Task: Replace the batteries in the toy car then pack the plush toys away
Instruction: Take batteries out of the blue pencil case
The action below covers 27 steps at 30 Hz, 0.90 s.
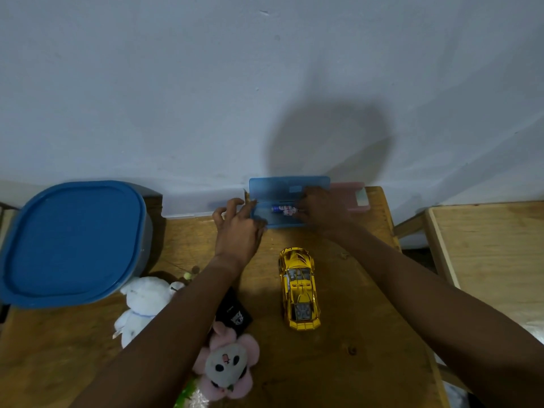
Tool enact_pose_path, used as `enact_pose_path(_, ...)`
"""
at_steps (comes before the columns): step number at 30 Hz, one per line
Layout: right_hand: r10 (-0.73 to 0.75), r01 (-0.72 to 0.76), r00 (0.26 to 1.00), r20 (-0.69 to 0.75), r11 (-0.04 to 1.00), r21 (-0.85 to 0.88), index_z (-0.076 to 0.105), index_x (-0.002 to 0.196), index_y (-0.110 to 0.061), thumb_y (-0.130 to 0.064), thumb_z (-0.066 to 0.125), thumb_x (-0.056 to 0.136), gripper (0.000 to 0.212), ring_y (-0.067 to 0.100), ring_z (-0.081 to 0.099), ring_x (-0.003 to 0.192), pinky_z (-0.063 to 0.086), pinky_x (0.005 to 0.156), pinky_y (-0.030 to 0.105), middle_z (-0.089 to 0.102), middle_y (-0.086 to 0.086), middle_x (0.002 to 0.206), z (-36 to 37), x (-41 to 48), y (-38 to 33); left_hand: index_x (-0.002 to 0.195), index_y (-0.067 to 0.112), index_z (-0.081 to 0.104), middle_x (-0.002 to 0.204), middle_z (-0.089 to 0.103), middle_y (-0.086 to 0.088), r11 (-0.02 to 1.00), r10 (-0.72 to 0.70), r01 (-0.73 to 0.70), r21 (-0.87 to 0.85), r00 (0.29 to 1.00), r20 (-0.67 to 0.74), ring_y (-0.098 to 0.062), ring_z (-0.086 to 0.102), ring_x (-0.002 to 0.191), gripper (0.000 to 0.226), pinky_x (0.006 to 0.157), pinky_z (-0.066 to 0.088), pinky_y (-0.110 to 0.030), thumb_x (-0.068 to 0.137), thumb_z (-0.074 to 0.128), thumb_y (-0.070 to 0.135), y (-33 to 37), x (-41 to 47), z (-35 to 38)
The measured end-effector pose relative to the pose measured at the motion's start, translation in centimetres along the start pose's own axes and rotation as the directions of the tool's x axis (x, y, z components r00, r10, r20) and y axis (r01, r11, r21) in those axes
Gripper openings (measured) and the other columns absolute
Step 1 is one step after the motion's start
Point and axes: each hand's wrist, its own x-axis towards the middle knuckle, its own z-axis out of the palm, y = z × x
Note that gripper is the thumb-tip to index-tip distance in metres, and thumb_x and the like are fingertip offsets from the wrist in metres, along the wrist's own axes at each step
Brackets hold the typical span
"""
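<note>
A gold toy car [300, 288] lies on the wooden table [368, 334], nose toward the wall. Behind it an open blue plastic case [287, 191] stands against the wall with batteries [283, 209] inside. My left hand [237, 228] touches the case's left edge with spread, slightly bent fingers. My right hand [319, 209] reaches into the case's right side, fingertips at the batteries; whether it pinches one is blurred. A white plush [141, 304] and a pink flower plush with a grey face [228, 363] lie at the front left, partly under my left forearm.
A large grey bin with a blue lid [73, 240] stands at the left. A pink case [351, 198] sits behind my right hand. A black tag or pouch [234, 315] lies by the pink plush. A second wooden surface [488, 251] is at the right.
</note>
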Motion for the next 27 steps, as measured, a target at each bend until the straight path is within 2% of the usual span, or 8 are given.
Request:
enact_pose_path(2,-0.029,0.028,0.999,-0.038,0.999,-0.029,0.071,0.107,-0.016,-0.035,0.054,0.096,0.028,0.027,0.057,0.106,0.048,0.077,0.037,0.064,0.008,0.108,-0.1,0.4,-1.2,0.100,0.034,0.077,0.152,0.047,0.000,1.000,0.000,0.000,0.004,1.000,-0.005,-0.029,0.029,0.140,0.022,0.104,0.019,-0.046,0.096,0.058,0.045,-0.1,0.0,0.0)
enact_pose_path(6,-0.072,0.069,0.997,0.000,0.960,-0.272,0.067,0.117,-0.014,-0.022,0.059,0.094,0.025,0.028,0.060,0.110,0.053,0.079,0.041,0.066,0.007,0.114,0.0,0.7,-3.1,0.097,0.034,0.078,0.151,0.049,0.000,1.000,0.013,-0.013,0.002,1.000,-0.016,-0.030,0.031,0.139,0.020,0.102,0.022,-0.047,0.094,0.061,0.043,-0.1,0.0,-0.1)
enact_pose_path(10,-0.064,0.069,0.998,0.027,0.953,-0.296,0.068,0.112,-0.011,-0.017,0.061,0.091,0.023,0.029,0.064,0.103,0.054,0.075,0.040,0.063,0.006,0.113,0.3,0.5,-3.4,0.094,0.034,0.079,0.149,0.052,0.000,1.000,0.010,-0.010,0.011,1.000,-0.025,-0.030,0.033,0.137,0.018,0.100,0.024,-0.047,0.093,0.063,0.043,-0.4,0.1,0.3)
enact_pose_path(13,-0.089,0.095,0.995,0.033,0.956,-0.279,0.072,0.093,-0.005,-0.014,0.070,0.083,0.013,0.032,0.069,0.083,0.053,0.063,0.036,0.065,0.011,0.100,0.2,1.1,-3.1,0.093,0.036,0.078,0.148,0.053,0.001,1.000,0.004,-0.004,0.010,0.999,-0.037,-0.029,0.035,0.136,0.017,0.099,0.024,-0.046,0.092,0.064,0.045,-0.5,0.1,0.6)
enact_pose_path(17,-0.084,0.121,0.985,0.148,0.959,-0.256,0.063,0.112,0.000,-0.018,0.055,0.095,0.026,0.036,0.064,0.101,0.052,0.081,0.041,0.059,0.017,0.116,-0.1,2.3,-3.1,0.097,0.038,0.078,0.149,0.052,0.004,1.000,-0.015,0.016,0.011,0.999,-0.030,-0.028,0.036,0.135,0.017,0.099,0.023,-0.046,0.092,0.063,0.046,-0.4,0.0,0.6)
enact_pose_path(22,-0.020,0.046,0.988,0.151,0.985,-0.169,0.066,0.111,0.000,-0.043,0.049,0.099,0.048,0.035,0.062,0.104,0.045,0.079,0.034,0.057,0.017,0.117,0.0,2.4,-2.7,0.100,0.039,0.077,0.151,0.050,0.006,0.999,-0.030,0.031,0.015,0.999,-0.017,-0.027,0.035,0.135,0.019,0.100,0.023,-0.047,0.093,0.061,0.047,-0.3,0.0,0.4)
enact_pose_path(25,-0.003,0.030,0.980,0.197,0.990,-0.134,0.067,0.114,-0.001,-0.039,0.045,0.102,0.045,0.033,0.060,0.106,0.043,0.082,0.034,0.055,0.017,0.121,-0.2,1.8,-2.2,0.104,0.040,0.076,0.153,0.047,0.006,0.999,-0.038,0.038,0.026,0.999,-0.003,-0.027,0.033,0.137,0.021,0.102,0.023,-0.047,0.095,0.058,0.048,-0.2,0.0,0.3)
enact_pose_path(27,0.010,-0.016,0.986,0.164,0.999,0.035,0.069,0.113,-0.004,-0.036,0.051,0.099,0.039,0.029,0.061,0.103,0.043,0.082,0.033,0.061,0.016,0.114,-0.3,1.1,-1.6,0.105,0.040,0.075,0.153,0.047,0.006,0.999,-0.038,0.038,0.037,0.999,0.001,-0.027,0.032,0.137,0.021,0.102,0.022,-0.047,0.095,0.058,0.048,-0.2,0.0,0.1)
